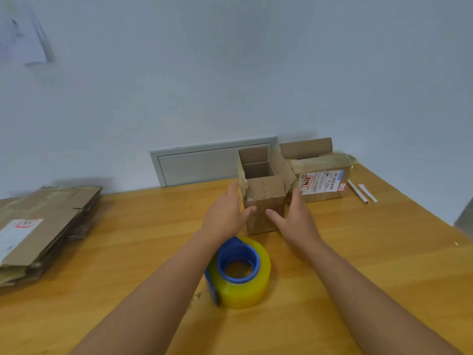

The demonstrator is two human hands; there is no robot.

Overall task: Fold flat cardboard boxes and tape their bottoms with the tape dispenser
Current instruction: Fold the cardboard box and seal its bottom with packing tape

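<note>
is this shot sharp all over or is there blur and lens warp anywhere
Head view: the small open box, both hands and the tape dispenser look fairly sharp; the paper on the wall at upper left is smeared; the table edge bows from wide-angle distortion.

White pen (357,191) on wooden table (384,252)

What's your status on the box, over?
Left hand and right hand flat against sides of small upright box, top flaps open. Tape dispenser idle on table between forearms. Nothing in the way.
</note>
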